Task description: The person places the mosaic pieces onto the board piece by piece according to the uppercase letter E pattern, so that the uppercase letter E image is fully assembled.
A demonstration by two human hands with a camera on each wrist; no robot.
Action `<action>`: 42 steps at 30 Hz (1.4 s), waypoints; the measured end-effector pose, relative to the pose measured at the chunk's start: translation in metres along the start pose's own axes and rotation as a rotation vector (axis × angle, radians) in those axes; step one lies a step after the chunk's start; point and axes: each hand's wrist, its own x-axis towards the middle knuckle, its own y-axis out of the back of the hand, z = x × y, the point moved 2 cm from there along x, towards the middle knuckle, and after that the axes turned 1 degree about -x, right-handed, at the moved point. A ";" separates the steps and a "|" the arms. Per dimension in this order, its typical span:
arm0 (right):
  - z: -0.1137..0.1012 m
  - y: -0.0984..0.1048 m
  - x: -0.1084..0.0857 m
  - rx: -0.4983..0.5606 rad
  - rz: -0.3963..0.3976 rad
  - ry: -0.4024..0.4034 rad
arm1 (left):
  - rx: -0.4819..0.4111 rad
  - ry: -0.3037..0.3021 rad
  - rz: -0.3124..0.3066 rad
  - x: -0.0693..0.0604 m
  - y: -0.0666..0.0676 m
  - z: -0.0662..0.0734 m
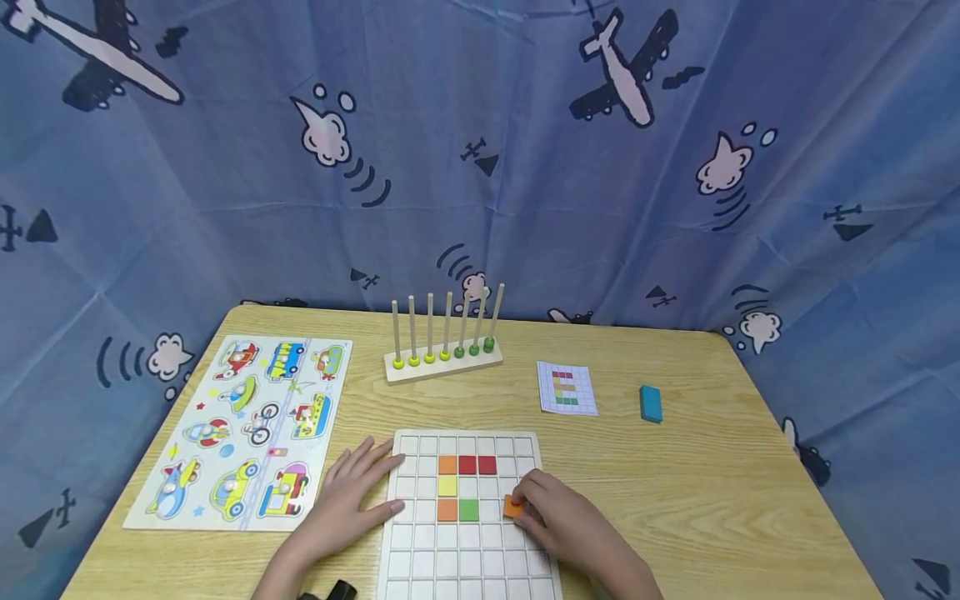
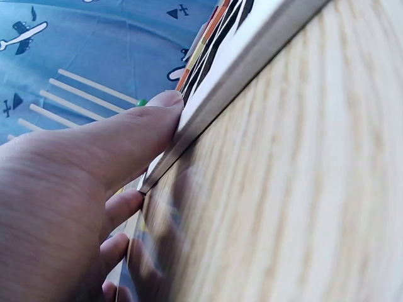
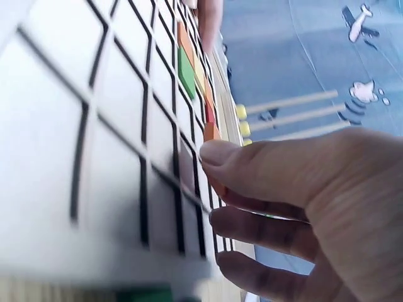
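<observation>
A white grid board [image 1: 423, 567] lies at the front of the table. Orange [image 1: 447, 464], yellow [image 1: 447, 486] and green [image 1: 468, 510] square tiles sit in its cells, with two red tiles [image 1: 477, 465] and another orange tile [image 1: 447, 510]. Over the right part of the grid, my right hand [image 1: 566, 521] pinches an orange tile [image 3: 210, 132] between thumb and fingers. My left hand [image 1: 348, 504] rests at the board's left edge, fingers extended, its thumb [image 2: 165, 100] touching the rim.
A peg stand [image 1: 442, 362] with yellow and green beads stands behind the board. A picture puzzle [image 1: 225, 400] lies to the left. Beyond the board to the right are a pattern card [image 1: 567, 388] and a blue block [image 1: 651, 403]. A patterned blue curtain [image 1: 525, 208] hangs behind the table.
</observation>
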 end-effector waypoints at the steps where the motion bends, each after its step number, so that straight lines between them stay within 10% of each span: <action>1: -0.003 -0.001 0.002 -0.005 -0.009 0.007 | 0.001 -0.003 0.003 0.000 0.000 0.000; 30: -0.018 -0.016 0.016 -0.042 0.017 0.085 | -0.002 -0.024 0.023 0.000 0.000 0.001; 42: 0.008 0.011 -0.014 -0.038 0.035 -0.163 | -0.007 0.000 -0.006 0.000 0.001 0.001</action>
